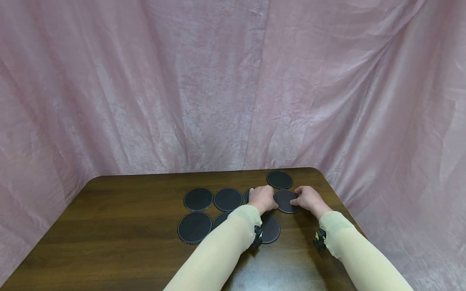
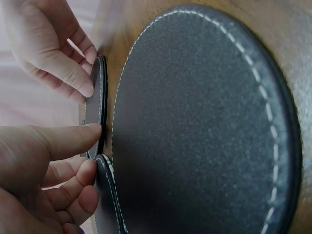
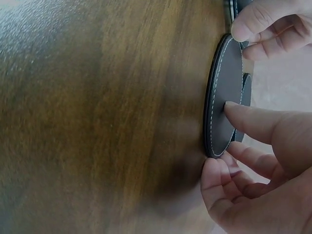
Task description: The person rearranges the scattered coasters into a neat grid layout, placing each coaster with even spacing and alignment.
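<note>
Several round black coasters with pale edge stitching lie on the wooden table. My right hand (image 1: 309, 199) holds the coaster (image 1: 284, 201) at the right end of the middle row, its thumb on the top face (image 3: 226, 87) and its other fingers curled at the rim. At the opposite side of that coaster is my left hand (image 1: 263, 199), thumb tip on its rim and fingers curled low beside the neighbouring coaster (image 2: 108, 195). That neighbour is mostly hidden by the left hand in the head view. A nearer coaster (image 2: 204, 117) fills much of the left wrist view.
One coaster (image 1: 279, 180) lies behind the held one, near the table's back right corner. To the left are two more in the middle row (image 1: 198, 199) and a front row (image 1: 194, 227), partly covered by my left sleeve. Pink curtains (image 1: 218, 89) hang behind the table (image 1: 109, 230).
</note>
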